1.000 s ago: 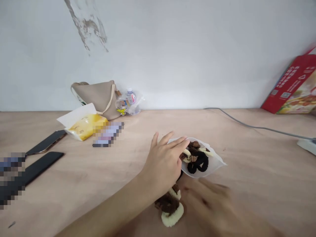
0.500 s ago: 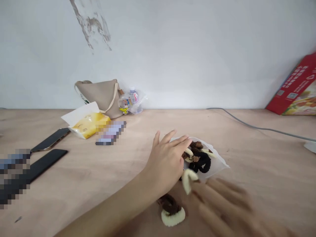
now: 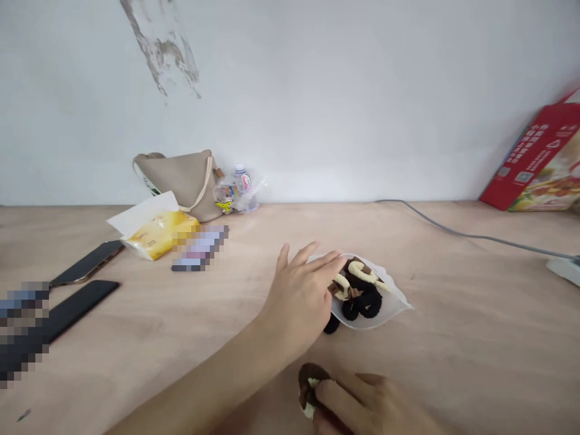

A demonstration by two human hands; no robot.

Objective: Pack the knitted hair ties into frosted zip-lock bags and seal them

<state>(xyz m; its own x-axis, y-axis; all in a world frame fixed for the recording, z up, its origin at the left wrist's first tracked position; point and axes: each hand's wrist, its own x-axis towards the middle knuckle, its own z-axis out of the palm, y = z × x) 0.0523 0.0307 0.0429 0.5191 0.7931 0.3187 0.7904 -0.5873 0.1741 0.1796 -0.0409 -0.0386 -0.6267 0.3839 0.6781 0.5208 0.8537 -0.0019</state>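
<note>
My left hand [image 3: 301, 296] lies across the left end of a translucent plastic pouch [image 3: 394, 305], fingers stretched and spread; its thumb is hidden. Inside the pouch, black hair ties [image 3: 367, 301], cream hair ties [image 3: 362, 272] and brown ones lie in a heap. Another black hair tie [image 3: 332, 324] is on the table just beside the pouch, partly under my left hand. Nearer to me, my right hand [image 3: 362, 399] has its fingers closed on a brown hair tie [image 3: 312, 371]. Some cream fabric shows there too, and the fingers hide the rest.
On the left are several phones [image 3: 88, 263], a yellow tissue pack [image 3: 165, 232], a beige bag [image 3: 181, 181] and a bottle in clear plastic [image 3: 242, 184]. A grey cable [image 3: 457, 232] runs to a white block [image 3: 564, 270] at right, before a red box [image 3: 530, 157].
The cream hair tie at my right hand's fingertips is now in the pouch. My right hand has come back toward me, down to the brown and cream ties. My left hand stays on the pouch.
</note>
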